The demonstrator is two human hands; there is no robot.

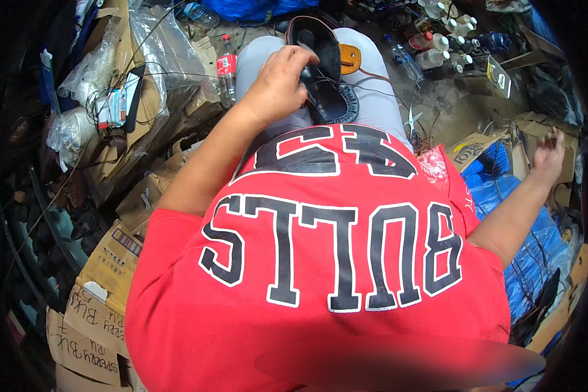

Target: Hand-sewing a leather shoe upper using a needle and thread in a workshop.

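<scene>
A black shoe (330,98) with a brown edge rests across my lap, between my light grey trouser legs. My left hand (276,83) is closed over the shoe's left side, fingers curled at its opening. Against the shoe's right side lies a tan-orange leather piece (350,57) with a slot in it. A thin dark thread (375,76) runs from there to the right over my thigh. Far out to the right, my right hand (549,158) is raised with its fingers drawn together, slightly blurred. What it holds, if anything, is too small to make out.
Scissors (411,120) lie right of my knee. Several bottles (432,51) stand at the back right, and a red-labelled bottle (227,68) is left of my leg. Cardboard (88,326) and clear plastic bags (98,72) crowd the left. Blue plastic (513,222) lies under my right arm.
</scene>
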